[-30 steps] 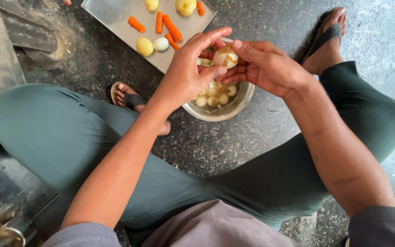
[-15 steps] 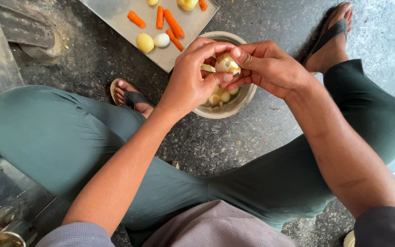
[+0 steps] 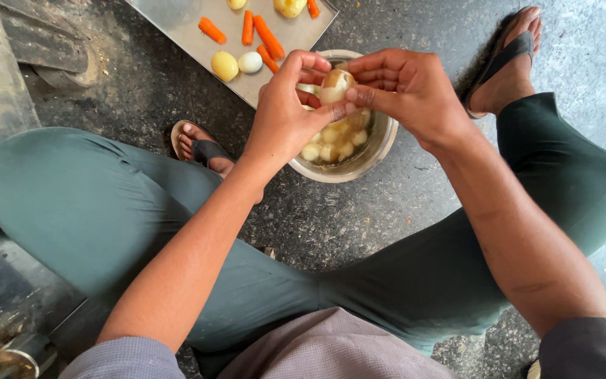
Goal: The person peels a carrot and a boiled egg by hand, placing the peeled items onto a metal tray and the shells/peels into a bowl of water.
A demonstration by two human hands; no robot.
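I hold a small boiled potato (image 3: 335,84) between both hands above a steel bowl (image 3: 373,151). My left hand (image 3: 285,116) cups it from the left, thumb and fingers pinching its skin. My right hand (image 3: 408,88) grips it from the right with the fingertips on top. The potato is partly peeled, pale yellow with brown skin left. Several peeled pale potatoes (image 3: 331,144) lie inside the bowl below my hands.
A metal tray (image 3: 198,38) on the floor beyond the bowl carries carrot pieces (image 3: 264,35), a yellow potato (image 3: 224,65) and a white egg-like item (image 3: 250,62). My sandalled feet (image 3: 201,147) and green-trousered legs flank the bowl on the dark stone floor.
My hands with the potato stay over the bowl; the fingers have shifted slightly around it, working at the skin. The view has drifted a little.
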